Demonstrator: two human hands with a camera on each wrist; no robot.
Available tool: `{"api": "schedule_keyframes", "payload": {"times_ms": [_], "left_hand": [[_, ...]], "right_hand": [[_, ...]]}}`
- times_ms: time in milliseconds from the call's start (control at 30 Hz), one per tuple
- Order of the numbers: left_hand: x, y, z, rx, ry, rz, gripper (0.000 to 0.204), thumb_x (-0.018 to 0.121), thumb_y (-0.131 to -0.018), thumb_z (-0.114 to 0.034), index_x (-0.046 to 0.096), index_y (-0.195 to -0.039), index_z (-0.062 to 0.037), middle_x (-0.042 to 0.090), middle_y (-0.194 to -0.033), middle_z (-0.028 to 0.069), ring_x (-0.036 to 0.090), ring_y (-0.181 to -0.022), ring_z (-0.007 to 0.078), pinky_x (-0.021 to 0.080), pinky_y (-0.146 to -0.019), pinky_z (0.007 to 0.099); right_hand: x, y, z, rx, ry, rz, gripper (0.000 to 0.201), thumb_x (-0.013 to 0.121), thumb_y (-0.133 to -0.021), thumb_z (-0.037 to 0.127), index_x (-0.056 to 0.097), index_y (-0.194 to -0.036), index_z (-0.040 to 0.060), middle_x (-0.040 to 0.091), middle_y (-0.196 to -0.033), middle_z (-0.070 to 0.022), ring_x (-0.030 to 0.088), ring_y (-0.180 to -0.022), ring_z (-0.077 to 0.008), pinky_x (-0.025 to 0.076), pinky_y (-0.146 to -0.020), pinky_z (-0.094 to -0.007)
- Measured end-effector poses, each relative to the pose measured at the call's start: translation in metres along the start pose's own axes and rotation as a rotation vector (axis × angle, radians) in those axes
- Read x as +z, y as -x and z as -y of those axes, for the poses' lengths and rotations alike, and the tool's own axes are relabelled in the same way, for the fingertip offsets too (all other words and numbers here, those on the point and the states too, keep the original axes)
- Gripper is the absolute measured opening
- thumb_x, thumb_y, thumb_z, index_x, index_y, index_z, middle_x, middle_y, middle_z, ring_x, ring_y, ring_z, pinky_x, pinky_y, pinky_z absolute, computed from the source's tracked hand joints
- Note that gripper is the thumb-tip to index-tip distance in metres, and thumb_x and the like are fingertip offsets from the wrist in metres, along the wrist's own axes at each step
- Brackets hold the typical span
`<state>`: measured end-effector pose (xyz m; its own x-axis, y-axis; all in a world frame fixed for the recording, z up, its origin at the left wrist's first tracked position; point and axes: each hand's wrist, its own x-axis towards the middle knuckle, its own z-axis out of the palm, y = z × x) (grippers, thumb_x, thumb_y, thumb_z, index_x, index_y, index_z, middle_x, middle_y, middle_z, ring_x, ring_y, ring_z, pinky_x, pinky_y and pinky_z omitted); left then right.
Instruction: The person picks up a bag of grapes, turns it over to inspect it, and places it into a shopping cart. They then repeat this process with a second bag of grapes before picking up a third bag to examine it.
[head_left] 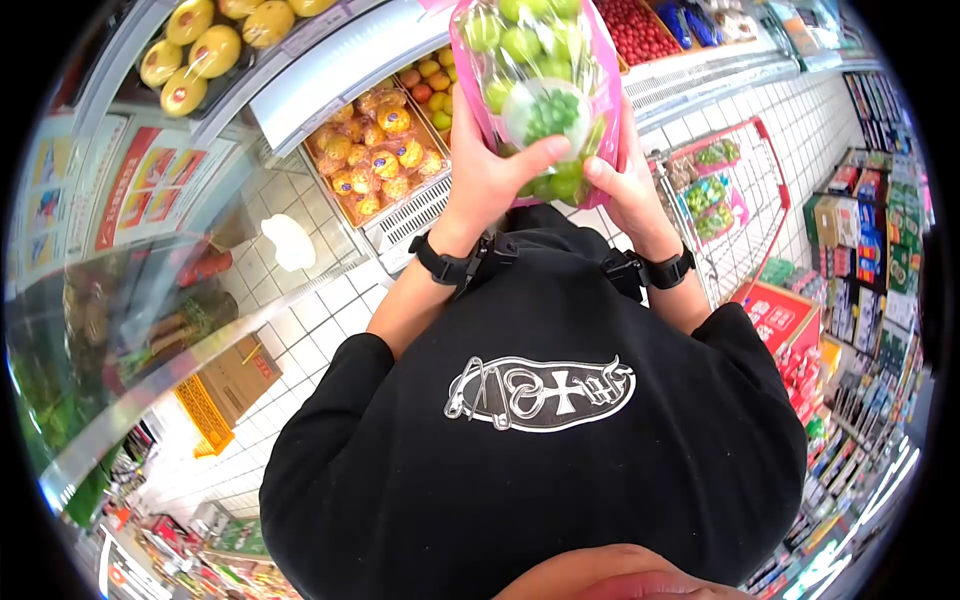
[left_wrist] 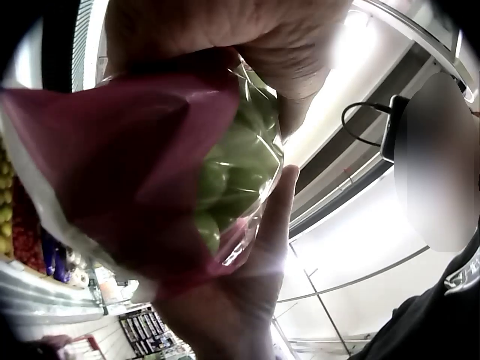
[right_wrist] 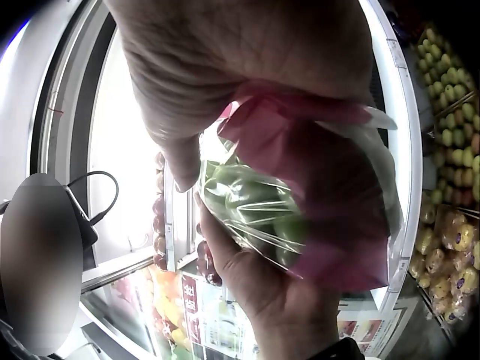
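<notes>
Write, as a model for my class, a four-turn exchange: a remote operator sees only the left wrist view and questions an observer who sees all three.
Operator: In the left wrist view I see the pink bag of green fruit between the left hand and the right hand. What is on its broad clear face?
Observer: In the head view, a round, pale panel bearing a green cluster.
Operator: Thanks. What produce lies on display just beyond the left hand?
Observer: The head view shows yellow fruit in clear wrapping there; the right wrist view catches it too.
</notes>
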<state>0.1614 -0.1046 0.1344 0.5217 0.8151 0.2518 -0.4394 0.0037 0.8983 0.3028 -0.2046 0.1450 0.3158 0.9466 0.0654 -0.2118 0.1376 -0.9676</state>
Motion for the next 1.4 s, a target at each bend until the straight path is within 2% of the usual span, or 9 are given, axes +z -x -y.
{"api": "schedule_keyframes", "payload": {"times_ms": [133, 367, 533, 700, 767, 1033, 1167, 1300, 1400], "left_hand": [[0.009, 0.01, -0.006, 0.141, -0.068, -0.008, 0.087, 0.088, -0.069, -0.016, 0.036, -0.137, -0.0005, 0.056, -0.124, 0.0122, 0.058, -0.114, 0.0209, 0.049, -0.097, 0.0355], [0.045, 0.001, -0.014, 0.261, -0.366, 0.009, 0.083, 0.087, -0.071, -0.024, 0.043, -0.136, 0.0006, 0.058, -0.123, 0.0147, 0.06, -0.112, 0.0236, 0.048, -0.094, 0.0356], [0.069, -0.006, -0.013, 0.203, -0.29, 0.064, 0.066, 0.078, -0.081, -0.021, 0.048, -0.135, 0.0021, 0.061, -0.121, 0.015, 0.061, -0.111, 0.0231, 0.048, -0.094, 0.0345], [0.085, -0.008, -0.021, 0.106, -0.175, 0.176, 0.051, 0.069, -0.089, -0.018, 0.053, -0.133, 0.0021, 0.062, -0.12, 0.0131, 0.062, -0.107, 0.0191, 0.049, -0.093, 0.0323], [0.09, -0.006, -0.029, 0.022, -0.103, 0.241, 0.048, 0.065, -0.09, -0.017, 0.054, -0.134, 0.0001, 0.059, -0.127, 0.0126, 0.061, -0.108, 0.0181, 0.048, -0.094, 0.032], [0.1, -0.003, -0.03, -0.071, 0.072, 0.331, 0.053, 0.064, -0.088, -0.004, 0.047, -0.139, 0.0013, 0.052, -0.137, 0.0131, 0.057, -0.118, 0.0208, 0.048, -0.097, 0.0348], [0.112, -0.008, -0.016, 0.021, -0.15, 0.33, 0.055, 0.066, -0.091, -0.012, 0.045, -0.14, 0.0005, 0.051, -0.138, 0.0124, 0.056, -0.12, 0.0228, 0.048, -0.097, 0.0353], [0.12, -0.004, -0.015, -0.174, -0.127, 0.438, 0.072, 0.067, -0.092, -0.023, 0.031, -0.149, -0.0007, 0.045, -0.142, 0.0136, 0.051, -0.125, 0.0259, 0.046, -0.1, 0.038], [0.126, -0.006, -0.018, -0.165, -0.076, 0.48, 0.082, 0.069, -0.09, -0.027, 0.022, -0.152, -0.0016, 0.045, -0.141, 0.0162, 0.05, -0.126, 0.0265, 0.046, -0.101, 0.0395]], "right_hand": [[0.0, -0.011, 0.008, -0.07, 0.081, 0.064, 0.113, 0.083, -0.076, 0.038, 0.012, -0.155, 0.0028, 0.032, -0.151, -0.0156, 0.032, -0.141, -0.0264, 0.029, -0.115, -0.0392], [-0.017, -0.011, 0.03, -0.157, -0.007, 0.013, 0.105, 0.08, -0.079, 0.036, 0.015, -0.154, 0.003, 0.038, -0.147, -0.0154, 0.039, -0.136, -0.0258, 0.033, -0.113, -0.0404], [-0.036, -0.005, 0.048, -0.178, -0.215, -0.072, 0.084, 0.069, -0.089, 0.031, 0.022, -0.153, 0.0044, 0.044, -0.143, -0.0135, 0.047, -0.13, -0.0232, 0.04, -0.107, -0.0377], [-0.059, 0.003, 0.048, -0.116, -0.415, -0.226, 0.058, 0.047, -0.099, 0.044, 0.043, -0.141, 0.0047, 0.057, -0.132, -0.014, 0.058, -0.12, -0.0264, 0.047, -0.103, -0.0419], [-0.077, 0.009, 0.052, -0.077, -0.584, -0.155, 0.055, 0.048, -0.099, 0.041, 0.043, -0.141, 0.0054, 0.058, -0.13, -0.0134, 0.059, -0.117, -0.0262, 0.048, -0.102, -0.0407], [-0.122, 0.031, 0.045, -0.018, -0.8, -0.198, 0.051, 0.038, -0.103, 0.044, 0.051, -0.134, 0.0062, 0.063, -0.125, -0.0118, 0.064, -0.11, -0.0247, 0.053, -0.095, -0.0413], [-0.13, 0.039, 0.044, -0.05, -0.81, -0.179, 0.051, 0.037, -0.103, 0.045, 0.051, -0.134, 0.0063, 0.063, -0.125, -0.0117, 0.065, -0.109, -0.0244, 0.054, -0.094, -0.0404], [-0.136, 0.044, 0.041, -0.085, -0.822, -0.148, 0.052, 0.037, -0.103, 0.046, 0.051, -0.134, 0.0063, 0.063, -0.124, -0.0116, 0.065, -0.108, -0.0241, 0.054, -0.093, -0.0396], [-0.141, 0.04, 0.04, -0.12, -0.85, -0.064, 0.052, 0.037, -0.103, 0.046, 0.051, -0.134, 0.0064, 0.064, -0.124, -0.0116, 0.066, -0.107, -0.0239, 0.055, -0.093, -0.0389]]}}
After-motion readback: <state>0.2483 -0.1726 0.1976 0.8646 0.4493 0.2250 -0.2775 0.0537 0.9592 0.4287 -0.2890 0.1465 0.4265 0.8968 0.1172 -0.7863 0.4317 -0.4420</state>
